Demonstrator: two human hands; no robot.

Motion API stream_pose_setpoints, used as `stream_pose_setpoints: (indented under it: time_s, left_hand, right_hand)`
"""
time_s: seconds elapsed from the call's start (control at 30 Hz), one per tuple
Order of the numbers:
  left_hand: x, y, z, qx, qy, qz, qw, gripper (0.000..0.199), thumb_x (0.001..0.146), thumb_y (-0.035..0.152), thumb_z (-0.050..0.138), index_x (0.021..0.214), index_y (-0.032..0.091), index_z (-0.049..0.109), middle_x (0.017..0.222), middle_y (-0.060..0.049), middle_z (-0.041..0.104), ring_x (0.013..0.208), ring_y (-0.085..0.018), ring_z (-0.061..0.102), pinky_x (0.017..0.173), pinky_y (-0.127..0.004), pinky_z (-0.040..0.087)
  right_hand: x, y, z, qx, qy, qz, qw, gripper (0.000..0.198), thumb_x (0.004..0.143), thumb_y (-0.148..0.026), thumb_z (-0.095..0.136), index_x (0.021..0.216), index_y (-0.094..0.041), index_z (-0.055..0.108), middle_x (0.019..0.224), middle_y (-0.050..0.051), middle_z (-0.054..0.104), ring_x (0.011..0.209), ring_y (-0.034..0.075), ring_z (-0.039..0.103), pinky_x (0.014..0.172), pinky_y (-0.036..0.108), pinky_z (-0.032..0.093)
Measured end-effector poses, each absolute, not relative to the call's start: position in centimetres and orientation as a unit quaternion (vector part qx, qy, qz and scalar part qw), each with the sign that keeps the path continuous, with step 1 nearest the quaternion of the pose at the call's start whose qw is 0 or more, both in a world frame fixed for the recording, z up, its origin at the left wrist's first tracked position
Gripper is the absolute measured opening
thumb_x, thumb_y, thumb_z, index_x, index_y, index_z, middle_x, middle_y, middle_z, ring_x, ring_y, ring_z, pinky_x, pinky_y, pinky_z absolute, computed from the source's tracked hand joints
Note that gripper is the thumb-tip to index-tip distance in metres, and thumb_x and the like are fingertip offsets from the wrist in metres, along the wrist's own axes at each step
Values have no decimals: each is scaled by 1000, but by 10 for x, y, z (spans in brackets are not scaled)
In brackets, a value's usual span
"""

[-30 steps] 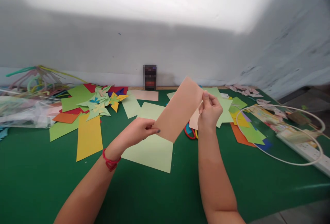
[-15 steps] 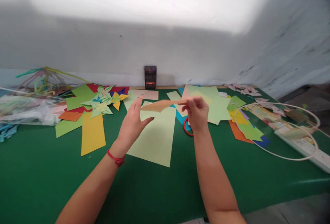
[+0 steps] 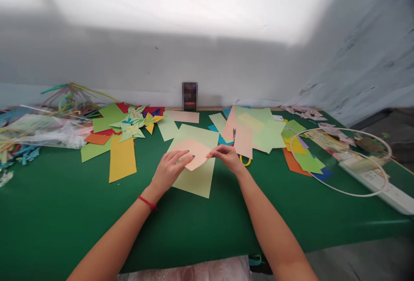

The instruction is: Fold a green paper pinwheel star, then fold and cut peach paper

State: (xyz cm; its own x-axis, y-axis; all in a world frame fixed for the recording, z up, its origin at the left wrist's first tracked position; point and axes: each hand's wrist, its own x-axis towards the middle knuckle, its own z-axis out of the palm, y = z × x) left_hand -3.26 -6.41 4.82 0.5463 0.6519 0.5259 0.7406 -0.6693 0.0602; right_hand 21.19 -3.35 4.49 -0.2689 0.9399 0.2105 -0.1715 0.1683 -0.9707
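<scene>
Over a large pale green sheet [image 3: 197, 186] I hold a piece of peach paper [image 3: 194, 149] between both hands. My left hand [image 3: 170, 168] is closed at its left side, thumb against the near face. The right corner is pinched between the thumb and fingertips of my right hand [image 3: 228, 156]. Just beyond that hand lie scissors with a yellow handle loop [image 3: 246, 160], partly hidden by paper and my hand. Whether the peach paper touches the green sheet, I cannot tell.
Folded paper stars [image 3: 132, 127] lie on coloured sheets to the left, near a yellow sheet [image 3: 122, 160]. More paper [image 3: 274, 132], a white hoop [image 3: 293, 143] and a power strip [image 3: 381, 192] are on the right. A phone [image 3: 189, 96] stands against the wall.
The peach paper has come down toward the green sheet and turned its flat face to me. My left hand, open before, has closed on it; my right hand has moved lower and left.
</scene>
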Motion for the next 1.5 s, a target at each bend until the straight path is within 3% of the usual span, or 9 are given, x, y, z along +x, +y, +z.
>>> stream_pose_setpoints:
  time_s: [0.23,0.5,0.67,0.93,1.0,1.13,1.33,1.5]
  left_hand:
    - [-34,-71,39,-901,-349,-235,109,39,89,13,43,126,24,48,125,-7,57,112,-22,53,94,-40,41]
    - [-30,-72,35,-898,-376,-228,9,39,88,25,47,126,17,47,117,-13,60,106,-24,56,87,-39,46]
    - [-31,-74,33,-911,-352,-215,-16,40,87,16,44,127,19,46,118,-12,59,108,-24,55,86,-40,47]
    - [-29,-71,24,-906,-389,-160,-46,35,84,8,39,115,18,54,106,-12,62,95,-22,60,76,-37,51]
    - [-28,-71,22,-909,-384,-155,-45,33,85,9,39,113,17,54,106,-12,62,94,-22,59,75,-36,51]
    - [-27,-74,25,-913,-375,-159,-28,28,86,10,39,110,15,54,100,-10,63,87,-21,59,72,-36,49]
    - [-20,-86,36,-925,-353,-137,11,19,87,14,40,82,16,58,78,-6,60,74,-20,56,68,-35,47]
    - [-14,-88,31,-927,-352,-127,-21,18,87,13,38,79,15,54,83,-7,57,78,-20,53,70,-35,45]
  right_hand:
    - [208,-36,33,-352,-519,607,488,20,73,-36,66,81,-17,65,81,4,71,79,18,67,80,39,54]
    - [205,-36,28,-379,-531,587,479,13,77,-31,64,78,-18,66,80,3,71,80,16,66,79,35,53]
    - [207,-38,27,-393,-586,559,435,15,73,-33,67,80,-20,70,84,4,72,85,19,66,83,36,51]
    - [207,-36,23,-451,-606,515,405,45,90,-46,38,78,-18,72,84,6,72,94,21,64,89,38,45]
    - [206,-36,20,-468,-614,491,403,44,90,-44,39,76,-19,72,80,6,72,95,21,63,91,38,43]
    - [207,-36,18,-495,-634,440,399,33,89,-41,43,92,-21,69,83,4,72,79,18,63,73,33,49]
    - [205,-40,28,-460,-712,314,428,20,88,-30,48,90,-27,68,96,2,69,94,19,60,87,38,43]
    - [201,-43,30,-456,-721,305,423,18,87,-28,50,91,-26,67,96,3,69,96,19,60,88,38,44]
